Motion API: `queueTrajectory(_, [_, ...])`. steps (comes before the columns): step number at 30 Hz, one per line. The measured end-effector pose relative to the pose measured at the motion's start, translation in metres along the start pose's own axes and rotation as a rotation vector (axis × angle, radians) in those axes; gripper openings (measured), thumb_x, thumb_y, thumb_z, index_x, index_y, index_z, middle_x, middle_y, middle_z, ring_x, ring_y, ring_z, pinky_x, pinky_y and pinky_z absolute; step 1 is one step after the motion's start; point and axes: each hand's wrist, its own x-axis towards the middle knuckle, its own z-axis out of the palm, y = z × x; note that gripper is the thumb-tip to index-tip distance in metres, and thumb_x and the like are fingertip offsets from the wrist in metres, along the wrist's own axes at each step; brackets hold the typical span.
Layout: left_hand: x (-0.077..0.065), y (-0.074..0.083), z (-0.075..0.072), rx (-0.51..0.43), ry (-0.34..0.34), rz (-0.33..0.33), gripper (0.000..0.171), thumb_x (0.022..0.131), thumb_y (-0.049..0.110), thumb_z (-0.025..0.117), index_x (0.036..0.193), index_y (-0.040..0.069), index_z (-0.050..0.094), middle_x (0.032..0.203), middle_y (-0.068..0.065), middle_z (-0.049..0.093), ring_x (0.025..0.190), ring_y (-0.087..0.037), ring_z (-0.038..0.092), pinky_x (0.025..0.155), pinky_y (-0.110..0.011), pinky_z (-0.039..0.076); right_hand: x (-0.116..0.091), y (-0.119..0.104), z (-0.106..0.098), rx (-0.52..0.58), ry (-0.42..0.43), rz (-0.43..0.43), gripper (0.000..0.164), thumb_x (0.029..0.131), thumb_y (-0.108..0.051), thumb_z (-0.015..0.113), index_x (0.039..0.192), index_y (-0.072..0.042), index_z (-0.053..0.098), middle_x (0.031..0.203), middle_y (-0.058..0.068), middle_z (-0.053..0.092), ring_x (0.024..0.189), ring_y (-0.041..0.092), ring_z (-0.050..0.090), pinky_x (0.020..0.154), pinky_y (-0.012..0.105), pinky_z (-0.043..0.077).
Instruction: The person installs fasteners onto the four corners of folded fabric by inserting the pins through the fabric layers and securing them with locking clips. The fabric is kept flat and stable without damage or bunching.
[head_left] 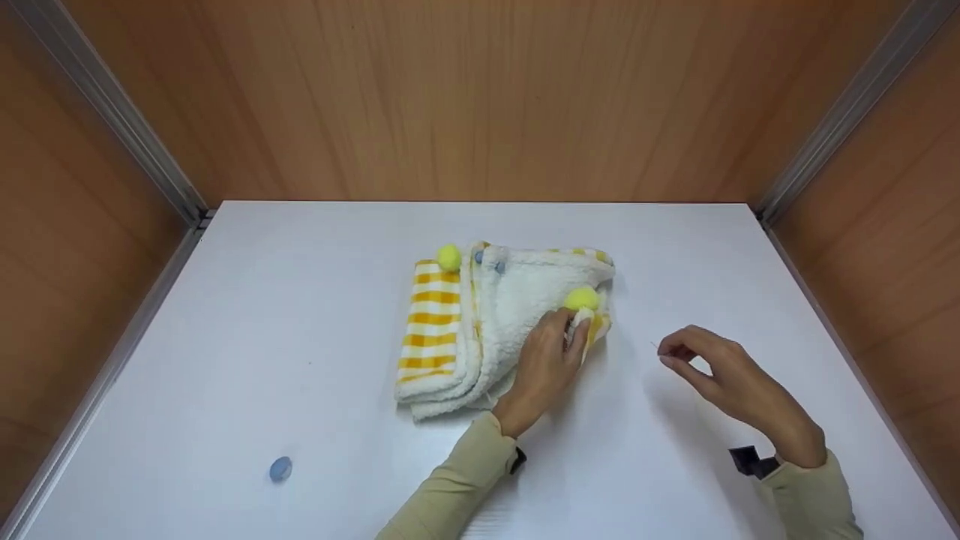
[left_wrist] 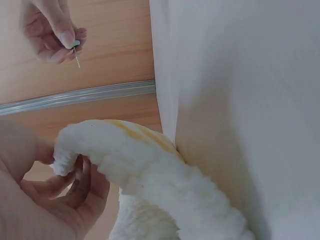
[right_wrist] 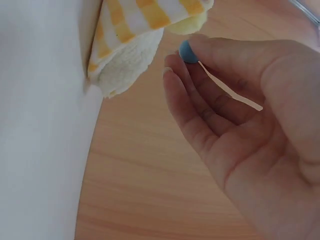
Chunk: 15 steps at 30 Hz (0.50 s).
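A folded blanket (head_left: 525,307), white fleece with a yellow-and-white checked side, lies mid-table. My left hand (head_left: 546,356) pinches its right edge just below a yellow pom-pom (head_left: 582,298). In the left wrist view the fleecy edge (left_wrist: 75,145) is raised and bent over between thumb and fingers of that hand. To the right of the blanket, above the table, my right hand (head_left: 716,371) holds a small pin by its blue head (right_wrist: 188,51) between thumb and fingertips. A thin shaft (left_wrist: 77,59) sticks out from the head in the left wrist view.
Another yellow pom-pom (head_left: 448,258) sits at the blanket's upper left, near small blue buttons (head_left: 489,261) on the fleece. A round blue piece (head_left: 280,469) lies at the table's front left. Wooden panels (head_left: 480,97) with metal rails enclose the white table (head_left: 315,300).
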Motion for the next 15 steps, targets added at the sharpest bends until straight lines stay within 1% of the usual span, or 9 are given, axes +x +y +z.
queueTrajectory(3, [0.001, 0.000, -0.001, -0.003, -0.001, -0.018, 0.021, 0.105, 0.020, 0.062, 0.099, 0.002, 0.070, 0.083, -0.002, 0.058, 0.071, -0.010, 0.055, 0.064, -0.021, 0.047, 0.009, -0.004, 0.002, -0.003, -0.005, -0.006, 0.028, 0.084, 0.014, 0.076, 0.101, -0.006, 0.067, 0.095, -0.004, 0.067, 0.083, 0.010, 0.064, 0.077, 0.011, 0.047])
queueTrajectory(7, [0.001, 0.001, -0.002, -0.036, 0.001, -0.017, 0.021, 0.105, 0.019, 0.062, 0.097, 0.002, 0.070, 0.081, 0.000, 0.057, 0.071, -0.008, 0.053, 0.064, -0.021, 0.046, 0.019, -0.009, 0.005, 0.003, -0.027, -0.004, 0.028, 0.085, 0.012, 0.076, 0.102, -0.009, 0.067, 0.097, -0.002, 0.068, 0.085, 0.010, 0.064, 0.080, 0.010, 0.048])
queueTrajectory(12, [0.002, 0.003, -0.003, -0.091, -0.005, -0.025, 0.020, 0.105, 0.018, 0.061, 0.106, -0.001, 0.068, 0.088, -0.002, 0.062, 0.077, -0.008, 0.055, 0.069, -0.021, 0.048, 0.028, -0.012, 0.009, 0.016, -0.052, -0.011, 0.029, 0.086, 0.012, 0.076, 0.103, -0.010, 0.067, 0.098, -0.001, 0.068, 0.088, 0.010, 0.066, 0.081, 0.011, 0.049])
queueTrajectory(15, [0.003, 0.004, -0.005, -0.103, -0.017, -0.036, 0.022, 0.105, 0.018, 0.061, 0.112, -0.002, 0.067, 0.092, -0.003, 0.063, 0.080, -0.008, 0.056, 0.071, -0.020, 0.048, 0.032, -0.013, 0.012, 0.029, -0.054, -0.033, 0.031, 0.085, 0.013, 0.075, 0.104, -0.010, 0.067, 0.099, -0.001, 0.068, 0.089, 0.010, 0.065, 0.082, 0.012, 0.049])
